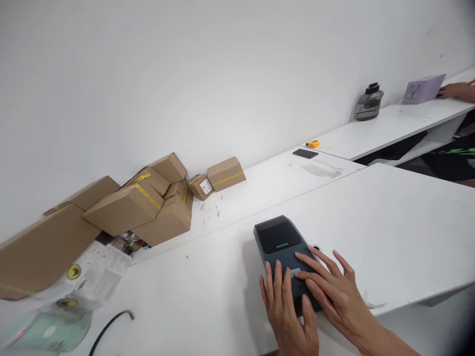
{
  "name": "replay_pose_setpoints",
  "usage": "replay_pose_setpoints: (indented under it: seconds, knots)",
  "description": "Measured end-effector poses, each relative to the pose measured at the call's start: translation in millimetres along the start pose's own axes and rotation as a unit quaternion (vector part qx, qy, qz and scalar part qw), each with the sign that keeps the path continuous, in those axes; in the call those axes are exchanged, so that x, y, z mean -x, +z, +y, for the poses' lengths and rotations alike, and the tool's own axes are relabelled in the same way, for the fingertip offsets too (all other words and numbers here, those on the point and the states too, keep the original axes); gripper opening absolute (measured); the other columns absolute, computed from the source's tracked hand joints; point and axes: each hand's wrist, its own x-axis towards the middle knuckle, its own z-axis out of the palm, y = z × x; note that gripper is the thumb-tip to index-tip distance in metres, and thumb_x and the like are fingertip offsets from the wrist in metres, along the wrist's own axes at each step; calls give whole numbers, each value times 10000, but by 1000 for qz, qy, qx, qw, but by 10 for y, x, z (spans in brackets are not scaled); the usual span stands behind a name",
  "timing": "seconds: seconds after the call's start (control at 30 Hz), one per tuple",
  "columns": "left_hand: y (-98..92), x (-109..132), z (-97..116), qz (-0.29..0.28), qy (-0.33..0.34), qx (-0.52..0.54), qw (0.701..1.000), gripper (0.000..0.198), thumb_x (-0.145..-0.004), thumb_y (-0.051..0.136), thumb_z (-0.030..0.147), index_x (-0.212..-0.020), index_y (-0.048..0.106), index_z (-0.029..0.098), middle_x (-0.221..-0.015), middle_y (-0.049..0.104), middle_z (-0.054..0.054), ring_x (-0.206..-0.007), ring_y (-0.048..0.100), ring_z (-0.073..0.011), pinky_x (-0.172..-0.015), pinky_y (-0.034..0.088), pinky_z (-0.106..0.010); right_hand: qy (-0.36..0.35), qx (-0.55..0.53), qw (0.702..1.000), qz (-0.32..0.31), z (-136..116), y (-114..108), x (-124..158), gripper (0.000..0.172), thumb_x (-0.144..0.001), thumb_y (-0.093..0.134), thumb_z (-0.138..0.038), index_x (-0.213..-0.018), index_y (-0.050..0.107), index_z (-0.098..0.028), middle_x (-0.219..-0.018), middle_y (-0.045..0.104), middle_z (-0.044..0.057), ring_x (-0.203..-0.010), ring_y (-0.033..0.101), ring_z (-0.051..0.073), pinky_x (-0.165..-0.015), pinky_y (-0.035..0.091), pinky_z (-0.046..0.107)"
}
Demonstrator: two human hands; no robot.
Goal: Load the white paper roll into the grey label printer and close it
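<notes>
A dark blue-grey box-shaped device with a glossy black panel at its far end lies on the white table. My left hand rests over its near left part, fingers stretched out along the surface. Coming in from the right, my right hand is spread over the device's right side. One of its fingertips touches or hovers close to a small light-blue patch in the middle; I cannot tell which. Both hands hide much of the device's near end.
Several cardboard boxes are piled at the left. Nearer are a white package with avocado pictures, a pale green item and a black cable. Toward the wall lie a phone, a yellow tape measure, a bottle and another person's hand by a purple box.
</notes>
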Motion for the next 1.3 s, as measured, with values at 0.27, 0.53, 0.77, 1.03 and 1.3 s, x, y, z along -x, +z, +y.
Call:
replay_pose_setpoints:
  seconds: [0.27,0.53,0.77,1.03,1.3]
  knots:
    - [-43,116,-59,25,-107,35,993,633,-958,413,528,-1508,417,215,-1614,355,-87,-1497,304,-294,-1212,308,-432,174,-174,969,-9,-17,-128,96,364,-1003,423,-436,-1323,586,-377,-1508,522,12,-1392,482,295,-1030,533,526]
    - [-15,189,-91,23,-190,103,976,724,-949,368,594,-1547,344,188,-1655,256,-62,-1542,175,-264,-1250,231,-396,266,-163,950,16,105,32,349,492,-1004,345,-515,-1473,460,-415,-1508,514,-26,-1383,482,321,-1008,563,549]
    - [-15,175,-194,30,-178,162,970,744,-930,378,641,-1524,402,194,-1635,308,-56,-1529,218,-270,-1245,257,-397,270,-136,953,2,102,171,453,505,-1012,352,-488,-1515,378,-439,-1525,476,-67,-1438,378,337,-1006,560,577]
    - [-155,-169,-109,26,-159,243,957,825,-902,381,696,-1521,393,150,-1589,396,-108,-1471,362,-287,-1165,387,-358,238,-191,952,26,94,2,93,502,-1012,332,-497,-1506,387,-433,-1533,483,-61,-1377,499,300,-1055,534,502]
    - [-328,-1085,61,43,-122,256,958,589,-971,391,578,-1431,470,218,-1480,542,-114,-1395,479,-241,-1167,364,-380,138,-244,958,65,97,-186,-1282,539,-1017,339,-495,-1527,318,-322,-1536,461,79,-1371,488,277,-1095,445,521]
